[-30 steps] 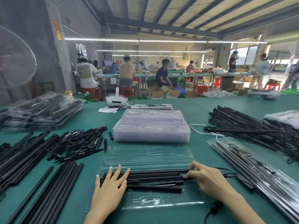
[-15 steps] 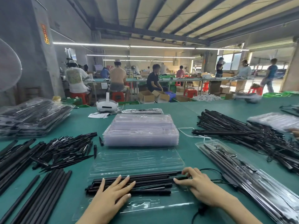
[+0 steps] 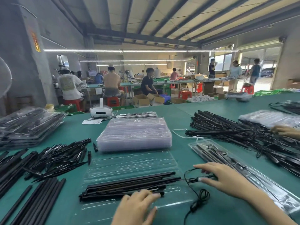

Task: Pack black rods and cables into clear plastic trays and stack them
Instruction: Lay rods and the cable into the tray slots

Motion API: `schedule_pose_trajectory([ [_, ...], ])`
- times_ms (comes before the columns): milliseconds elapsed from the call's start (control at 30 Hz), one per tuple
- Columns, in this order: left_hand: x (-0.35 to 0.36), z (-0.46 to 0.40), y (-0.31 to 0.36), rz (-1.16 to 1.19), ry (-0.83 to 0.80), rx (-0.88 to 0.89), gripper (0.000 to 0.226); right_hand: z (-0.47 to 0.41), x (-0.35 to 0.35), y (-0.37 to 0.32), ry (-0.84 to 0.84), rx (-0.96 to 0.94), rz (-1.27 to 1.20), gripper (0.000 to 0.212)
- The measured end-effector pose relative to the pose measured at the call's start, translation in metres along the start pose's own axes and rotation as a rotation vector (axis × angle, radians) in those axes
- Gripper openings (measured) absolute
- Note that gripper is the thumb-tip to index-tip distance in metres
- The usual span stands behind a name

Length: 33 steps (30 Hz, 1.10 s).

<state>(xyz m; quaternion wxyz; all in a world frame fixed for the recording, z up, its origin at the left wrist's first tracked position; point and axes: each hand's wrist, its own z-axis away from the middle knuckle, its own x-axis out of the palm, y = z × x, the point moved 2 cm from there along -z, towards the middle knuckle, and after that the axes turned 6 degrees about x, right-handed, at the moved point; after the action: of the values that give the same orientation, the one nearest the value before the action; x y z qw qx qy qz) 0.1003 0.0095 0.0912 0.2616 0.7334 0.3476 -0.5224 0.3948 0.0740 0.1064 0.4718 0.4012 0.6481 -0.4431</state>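
Observation:
An open clear plastic tray lies in front of me on the green table. A bundle of black rods lies across its near half. My left hand rests with relaxed fingers on the right end of the bundle. A thin black cable runs from the rods' right end, loops on the table and trails toward me. My right hand is just right of the tray and pinches this cable between thumb and fingers, with the index finger stretched out.
A stack of empty clear trays stands behind the open tray. Loose black rods and longer rods lie left, packed trays far left. A filled tray and a rod-and-cable heap lie right, where another person's hand reaches.
My left hand slid right along the rods to their right end. My right hand left the bundle's end, moved right off the tray and took hold of the cable.

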Motion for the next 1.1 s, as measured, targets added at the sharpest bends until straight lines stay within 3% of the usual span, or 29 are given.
schedule_pose_trajectory([
  [33,-0.001,-0.007,0.018,0.089,-0.046,-0.007,0.024,0.002,0.005,0.002,-0.037,0.017,0.07,0.049],
  [100,0.015,-0.023,0.046,0.26,-0.107,-0.129,0.041,0.003,0.015,0.004,-0.033,0.027,0.176,0.046],
  [167,0.023,-0.026,0.066,0.243,-0.406,-0.144,0.07,0.002,0.022,0.005,0.041,0.055,0.127,0.035],
  [200,0.023,-0.025,0.074,0.275,-0.465,-0.1,0.075,0.002,0.025,0.005,0.067,0.07,0.117,0.031],
  [233,0.022,-0.029,0.077,0.204,-0.425,-0.129,0.069,0.002,0.029,0.005,0.085,0.085,0.126,0.03],
  [267,0.024,-0.032,0.081,0.255,-0.487,-0.169,0.06,0.002,0.031,0.005,0.105,0.111,0.131,0.029],
  [333,0.036,-0.038,0.083,0.35,-0.305,-0.215,0.03,0.002,0.035,0.007,0.153,0.172,0.148,0.029],
  [400,0.039,-0.034,0.079,0.534,-0.268,-0.267,0.012,0.0,0.038,0.009,0.19,0.223,0.145,0.03],
  [500,0.019,-0.028,0.07,0.609,-0.333,-0.27,0.026,-0.005,0.039,0.012,0.208,0.271,0.093,0.03],
  [667,-0.052,-0.01,0.01,0.847,-0.184,-0.194,0.018,-0.016,0.034,0.017,0.119,0.275,0.062,0.028],
  [733,-0.081,-0.009,-0.023,0.731,-0.067,-0.233,0.021,-0.021,0.03,0.017,0.103,0.277,0.075,0.027],
  [800,-0.097,-0.008,-0.057,0.426,-0.033,-0.314,0.02,-0.026,0.028,0.017,0.082,0.286,0.074,0.026],
  [933,-0.109,0.008,-0.111,-0.15,-0.227,-0.553,0.015,-0.036,0.03,0.016,0.045,0.303,0.057,0.024],
  [1100,-0.08,0.021,-0.128,-0.353,-0.32,-0.666,0.009,-0.037,0.042,0.013,0.04,0.311,0.006,0.026],
])
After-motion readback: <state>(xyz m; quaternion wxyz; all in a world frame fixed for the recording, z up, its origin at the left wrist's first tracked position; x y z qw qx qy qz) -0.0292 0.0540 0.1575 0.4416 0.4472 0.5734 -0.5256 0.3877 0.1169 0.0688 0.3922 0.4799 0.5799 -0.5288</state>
